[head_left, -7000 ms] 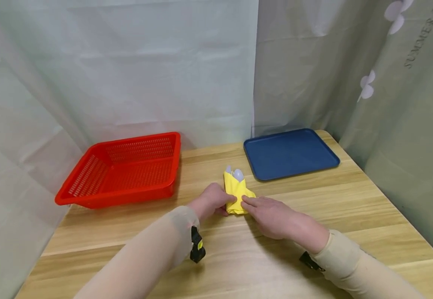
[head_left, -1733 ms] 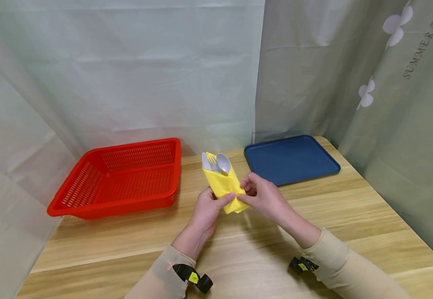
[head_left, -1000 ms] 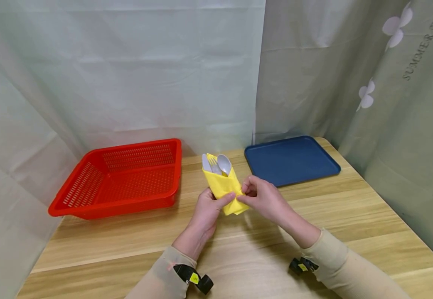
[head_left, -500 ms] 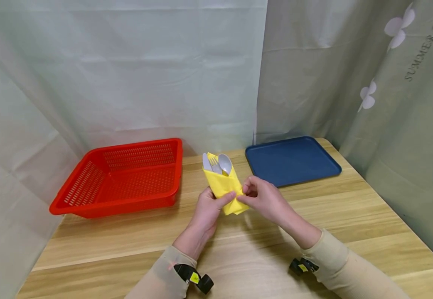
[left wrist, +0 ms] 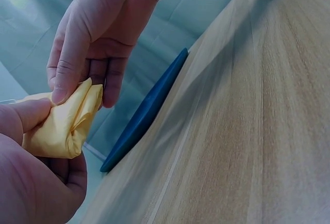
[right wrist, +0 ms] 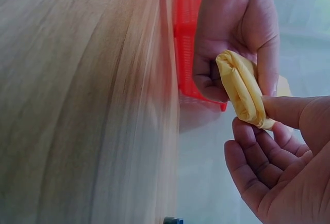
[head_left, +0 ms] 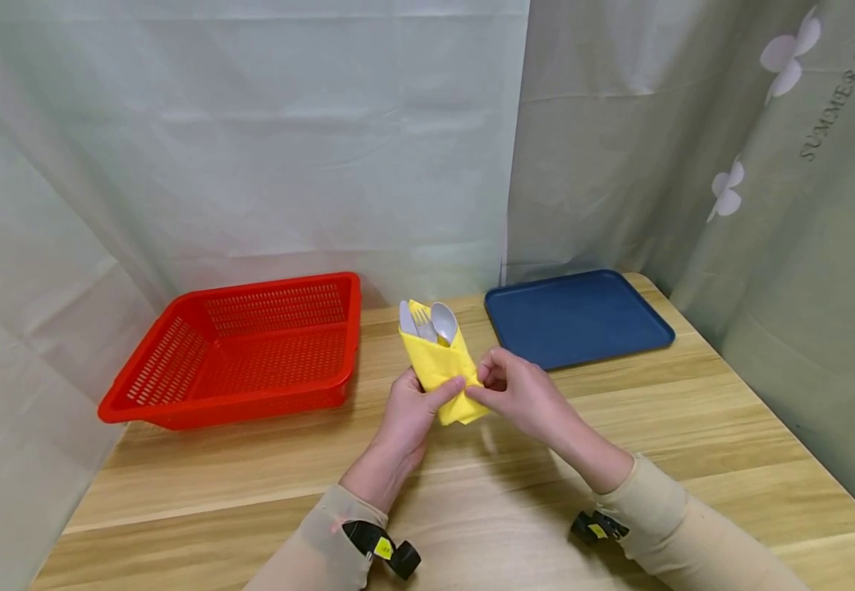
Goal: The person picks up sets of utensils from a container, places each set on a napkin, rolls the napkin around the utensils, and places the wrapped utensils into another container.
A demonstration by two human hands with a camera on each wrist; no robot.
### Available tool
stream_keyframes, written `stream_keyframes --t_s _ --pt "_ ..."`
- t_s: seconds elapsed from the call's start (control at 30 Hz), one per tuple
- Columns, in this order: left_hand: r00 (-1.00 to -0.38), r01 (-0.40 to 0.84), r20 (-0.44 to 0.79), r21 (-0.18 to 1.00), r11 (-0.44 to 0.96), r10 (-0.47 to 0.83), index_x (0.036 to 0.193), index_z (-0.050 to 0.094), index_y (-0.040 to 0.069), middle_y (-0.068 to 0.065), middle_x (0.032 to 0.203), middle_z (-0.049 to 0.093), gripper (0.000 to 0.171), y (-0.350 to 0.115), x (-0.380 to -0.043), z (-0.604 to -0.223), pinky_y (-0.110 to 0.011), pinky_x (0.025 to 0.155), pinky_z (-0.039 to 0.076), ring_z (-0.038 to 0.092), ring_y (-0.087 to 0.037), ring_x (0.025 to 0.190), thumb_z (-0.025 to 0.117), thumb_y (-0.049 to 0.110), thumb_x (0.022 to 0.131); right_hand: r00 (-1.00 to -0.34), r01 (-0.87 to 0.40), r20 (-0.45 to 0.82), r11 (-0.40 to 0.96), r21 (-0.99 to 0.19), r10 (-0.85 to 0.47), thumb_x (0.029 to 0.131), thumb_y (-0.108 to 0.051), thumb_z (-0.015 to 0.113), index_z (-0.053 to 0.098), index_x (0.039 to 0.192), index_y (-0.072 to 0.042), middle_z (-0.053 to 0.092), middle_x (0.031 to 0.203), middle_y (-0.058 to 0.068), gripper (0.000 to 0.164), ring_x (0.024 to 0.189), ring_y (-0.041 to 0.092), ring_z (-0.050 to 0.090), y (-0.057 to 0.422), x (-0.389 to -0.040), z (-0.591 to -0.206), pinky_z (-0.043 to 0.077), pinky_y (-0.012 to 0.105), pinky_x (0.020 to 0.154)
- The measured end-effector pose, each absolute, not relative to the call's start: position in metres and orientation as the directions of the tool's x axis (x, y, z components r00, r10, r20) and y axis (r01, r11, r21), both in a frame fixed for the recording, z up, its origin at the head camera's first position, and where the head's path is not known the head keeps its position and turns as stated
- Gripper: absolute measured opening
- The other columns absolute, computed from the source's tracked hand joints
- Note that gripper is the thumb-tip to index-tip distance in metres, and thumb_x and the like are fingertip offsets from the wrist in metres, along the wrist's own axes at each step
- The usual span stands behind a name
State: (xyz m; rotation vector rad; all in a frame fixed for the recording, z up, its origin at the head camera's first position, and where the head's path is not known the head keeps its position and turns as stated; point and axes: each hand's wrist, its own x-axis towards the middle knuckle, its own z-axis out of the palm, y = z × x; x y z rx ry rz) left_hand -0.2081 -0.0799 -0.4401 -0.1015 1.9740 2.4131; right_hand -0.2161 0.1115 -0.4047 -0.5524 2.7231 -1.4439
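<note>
A folded yellow napkin (head_left: 442, 365) is held up above the table in the head view. Out of its top stick a knife (head_left: 407, 318), a fork (head_left: 423, 324) and a spoon (head_left: 444, 322), their handles hidden in the cloth. My left hand (head_left: 409, 410) grips the napkin from the left, thumb across its front and fingers behind. From the right, my right hand (head_left: 519, 390) pinches the napkin's edge between thumb and fingers. Both wrist views show the napkin's folded bottom end (left wrist: 72, 131), its layers tucked together and raised off the wood.
A red perforated plastic basket (head_left: 231, 406) stands at the left of the wooden table (head_left: 250, 492). At the back right lies a blue tray (head_left: 582, 316). Pale curtains (head_left: 287, 148) hang behind the table and along both sides.
Seven seconds ago the wrapped napkin lay on the table under both hands. It has since been lifted and tilted toward the head camera. Over the last second the hands hardly move.
</note>
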Motion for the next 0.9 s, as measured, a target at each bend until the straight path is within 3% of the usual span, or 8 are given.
stream_keyframes --t_s 0.43,0.9 --pt "-0.996 -0.083 -0.090 0.978 -0.192 -0.028 0.143 0.065 0.003 -0.013 0.134 0.073 0.050 -0.0817 -0.2072 -0.4365 -0.034 0.096 0.061 0.072 -0.025 0.115 0.085 0.010 0.098 -0.935 -0.302 0.145 0.509 -0.806 -0.325 0.097 -0.013 0.087 0.065 0.104 -0.011 0.072 0.096 -0.001 0.024 0.086 0.014 0.068 0.1122 -0.2160 -0.4021 0.058 0.032 0.078" --pt "-0.996 -0.069 -0.077 0.987 -0.144 -0.053 0.138 0.069 0.002 -0.012 0.129 0.076 0.047 -0.0837 -0.2059 -0.4303 -0.033 0.092 0.062 0.073 -0.024 0.110 0.087 0.014 0.097 -0.936 -0.289 0.132 0.498 -0.818 -0.326 0.097 -0.013 0.087 0.066 0.104 -0.012 0.073 0.096 -0.001 0.022 0.087 0.014 0.069 0.1129 -0.2140 -0.4003 0.059 0.033 0.079"
